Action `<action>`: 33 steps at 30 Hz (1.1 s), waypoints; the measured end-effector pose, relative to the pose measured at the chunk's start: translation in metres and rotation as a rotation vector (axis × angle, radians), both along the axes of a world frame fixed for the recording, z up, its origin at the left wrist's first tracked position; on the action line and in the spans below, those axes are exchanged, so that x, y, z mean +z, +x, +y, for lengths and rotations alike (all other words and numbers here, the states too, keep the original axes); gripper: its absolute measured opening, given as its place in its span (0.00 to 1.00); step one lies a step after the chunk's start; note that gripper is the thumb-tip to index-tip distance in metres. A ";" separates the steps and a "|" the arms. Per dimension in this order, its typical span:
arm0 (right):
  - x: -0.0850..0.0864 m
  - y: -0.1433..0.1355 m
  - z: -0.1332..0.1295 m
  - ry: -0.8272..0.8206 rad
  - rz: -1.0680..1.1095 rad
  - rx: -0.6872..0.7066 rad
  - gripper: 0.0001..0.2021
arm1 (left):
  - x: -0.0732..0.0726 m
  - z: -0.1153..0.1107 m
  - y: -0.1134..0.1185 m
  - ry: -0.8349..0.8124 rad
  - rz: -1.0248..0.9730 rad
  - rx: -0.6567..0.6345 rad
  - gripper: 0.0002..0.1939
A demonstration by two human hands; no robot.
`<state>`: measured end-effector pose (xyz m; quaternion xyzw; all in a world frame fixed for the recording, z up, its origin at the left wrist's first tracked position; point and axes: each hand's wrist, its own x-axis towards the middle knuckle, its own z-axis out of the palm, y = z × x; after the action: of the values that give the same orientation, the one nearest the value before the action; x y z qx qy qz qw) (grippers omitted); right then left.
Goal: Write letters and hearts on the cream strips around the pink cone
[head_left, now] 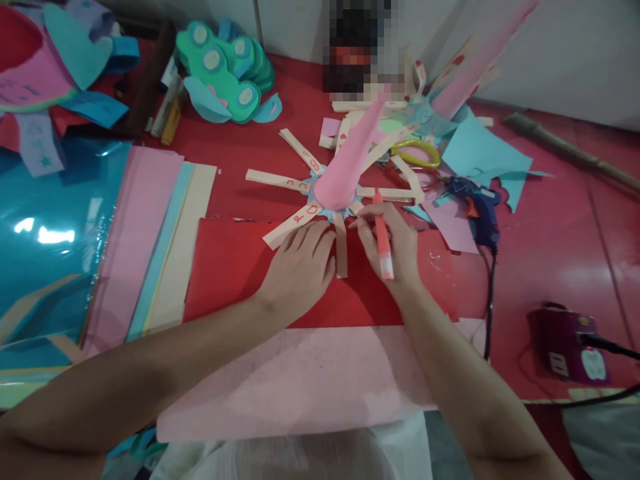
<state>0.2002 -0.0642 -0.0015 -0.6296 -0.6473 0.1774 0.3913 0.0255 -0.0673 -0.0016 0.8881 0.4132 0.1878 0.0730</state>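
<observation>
A pink paper cone (350, 160) leans to the right on a light blue base, with cream paper strips spread round it like rays. Red letters mark several strips, among them a strip with "D d" (286, 228). My left hand (303, 263) lies palm down, fingers stretched out, at the cone's near side between that strip and an unmarked strip (341, 257). In my right hand (403, 243) is an orange-red marker (383, 233), held upright like a pen. My right fingertips are close to a short-looking strip (357, 208), and they partly hide it.
A red board (240, 273) lies under my hands. Glue gun (480, 210), yellow-handled scissors (417, 152) and paper scraps are to the right, with a purple power box (570, 343) nearer. Coloured sheets (145, 227) lie left; green foam shapes (225, 73) and another pink cone (470, 73) stand behind.
</observation>
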 end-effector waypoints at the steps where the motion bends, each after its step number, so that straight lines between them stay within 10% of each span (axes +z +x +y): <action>1: 0.000 0.000 0.000 -0.002 -0.001 0.005 0.04 | 0.000 0.000 0.000 -0.002 -0.005 -0.005 0.15; 21: 0.003 -0.004 -0.001 0.016 0.494 -0.007 0.20 | -0.006 -0.001 0.000 0.157 0.084 -0.128 0.18; 33: -0.005 -0.002 0.006 -0.034 0.488 -0.003 0.12 | -0.006 -0.001 0.001 0.153 0.074 -0.126 0.17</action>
<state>0.1978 -0.0579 -0.0067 -0.5754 -0.5296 0.3347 0.5257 0.0264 -0.0680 -0.0074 0.9216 0.3434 0.1808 0.0010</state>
